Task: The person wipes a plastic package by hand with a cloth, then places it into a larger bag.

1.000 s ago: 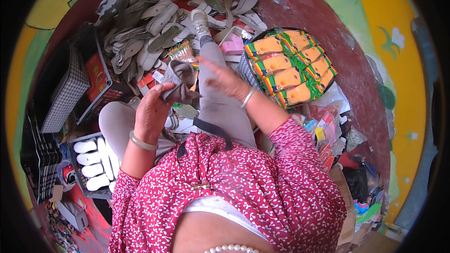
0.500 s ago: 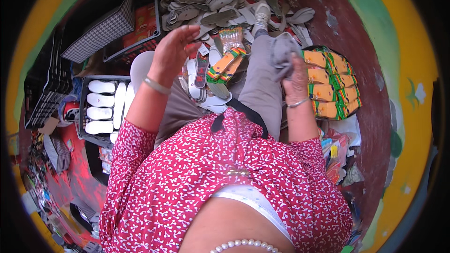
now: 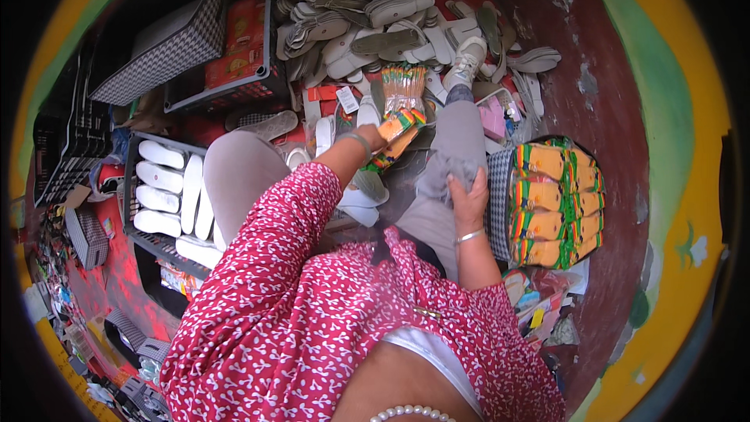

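Reaching forward between my knees, my left hand [image 3: 370,139] is at the orange packets [image 3: 401,131] with green and red edges. Its fingers are partly hidden against them, so their grip cannot be made out. A bundle in clear wrap [image 3: 404,90] lies just beyond the packets. My right hand [image 3: 469,202] rests on my thigh, thumb and fingers closed on a crumpled grey cloth [image 3: 449,174] spread there. Close to that hand stands a checked basket [image 3: 500,207] filled with rows of orange packets [image 3: 541,195].
White insoles [image 3: 162,177] fill a dark crate [image 3: 133,187] on the left. A large pile of insoles [image 3: 383,12] covers the floor ahead. Black crates and checked boxes [image 3: 168,55] stand far left. Plastic-wrapped goods [image 3: 547,305] lie near my right elbow.
My left hand has come down from the raised position to the orange packets. My right hand has lowered the grey cloth onto my thigh. The view has shifted slightly.
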The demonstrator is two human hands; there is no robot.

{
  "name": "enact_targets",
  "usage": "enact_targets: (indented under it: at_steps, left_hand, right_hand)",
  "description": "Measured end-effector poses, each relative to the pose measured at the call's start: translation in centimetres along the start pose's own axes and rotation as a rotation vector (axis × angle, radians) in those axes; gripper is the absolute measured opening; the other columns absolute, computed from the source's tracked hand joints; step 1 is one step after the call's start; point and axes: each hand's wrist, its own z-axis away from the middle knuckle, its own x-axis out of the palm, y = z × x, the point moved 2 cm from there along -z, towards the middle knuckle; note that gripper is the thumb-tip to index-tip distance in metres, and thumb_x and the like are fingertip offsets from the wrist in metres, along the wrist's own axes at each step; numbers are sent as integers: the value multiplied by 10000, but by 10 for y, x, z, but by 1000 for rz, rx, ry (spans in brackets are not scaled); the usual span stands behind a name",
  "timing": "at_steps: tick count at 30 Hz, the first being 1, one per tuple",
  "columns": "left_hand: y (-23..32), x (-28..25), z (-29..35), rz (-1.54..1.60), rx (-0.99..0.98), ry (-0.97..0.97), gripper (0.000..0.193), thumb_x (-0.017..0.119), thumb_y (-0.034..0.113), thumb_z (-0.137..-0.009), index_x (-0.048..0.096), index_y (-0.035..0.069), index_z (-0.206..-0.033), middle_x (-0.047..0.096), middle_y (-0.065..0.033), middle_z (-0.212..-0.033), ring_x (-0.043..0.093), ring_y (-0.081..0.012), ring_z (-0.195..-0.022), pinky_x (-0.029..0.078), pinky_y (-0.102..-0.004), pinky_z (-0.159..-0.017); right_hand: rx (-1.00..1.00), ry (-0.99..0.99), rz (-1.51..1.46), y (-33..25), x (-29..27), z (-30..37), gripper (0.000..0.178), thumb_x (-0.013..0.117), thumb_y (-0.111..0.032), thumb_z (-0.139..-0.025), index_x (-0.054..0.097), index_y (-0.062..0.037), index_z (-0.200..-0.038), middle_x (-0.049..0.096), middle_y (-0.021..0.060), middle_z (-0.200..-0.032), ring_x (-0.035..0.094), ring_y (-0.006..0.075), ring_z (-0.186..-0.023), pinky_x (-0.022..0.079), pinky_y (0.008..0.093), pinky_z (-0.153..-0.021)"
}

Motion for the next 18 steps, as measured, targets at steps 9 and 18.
enact_targets:
  at_steps: [9,18]
  left_hand:
    - [-17,36,-28,-142,-21,121,932,769,508,-601,346,-7,-1253,483,-233,-1215,401,-339,-1214,366,-372,-995]
    - [-27,27,-16,101,-20,34,766,751,409,-637,408,-5,-1182,587,-212,-1039,567,-344,-999,447,-353,-877]
  right_hand:
    - [120,-61,-18,-4,13,3,230,660,-102,-738,549,-21,-923,618,56,-787,552,104,-709,469,268,-675]
    - [133,-86,-50,-27,26,8,227,657,-76,-746,553,-19,-939,623,44,-809,560,101,-724,469,257,-687]
